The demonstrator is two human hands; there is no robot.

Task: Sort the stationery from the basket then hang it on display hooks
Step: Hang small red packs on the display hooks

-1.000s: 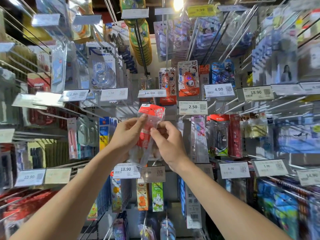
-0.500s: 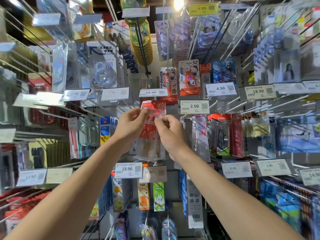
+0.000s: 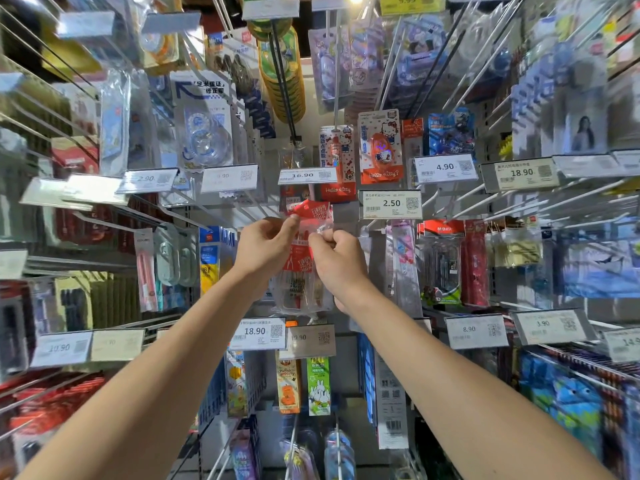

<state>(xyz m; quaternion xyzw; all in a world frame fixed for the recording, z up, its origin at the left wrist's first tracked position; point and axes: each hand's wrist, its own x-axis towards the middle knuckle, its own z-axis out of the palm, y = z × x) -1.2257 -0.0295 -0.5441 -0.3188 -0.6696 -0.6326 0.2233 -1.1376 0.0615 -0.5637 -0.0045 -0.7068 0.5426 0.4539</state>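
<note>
Pinching the packet (image 3: 302,268) with left hand (image 3: 265,251) and right hand (image 3: 341,261), I am squaring its hole to the hidden hook.

Packet (image 3: 300,271) — higher, more upright

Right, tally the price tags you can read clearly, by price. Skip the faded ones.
18.90 tags: 2
16.90 tag: 1
10.90 tag: 1
9.99 tag: 1
8.90 tag: 1
4.90 tag: 1
3.90 tag: 1
2.90 tag: 1
2.50 tag: 1
Total: 10
Faded and cut-off tags left out.
</note>
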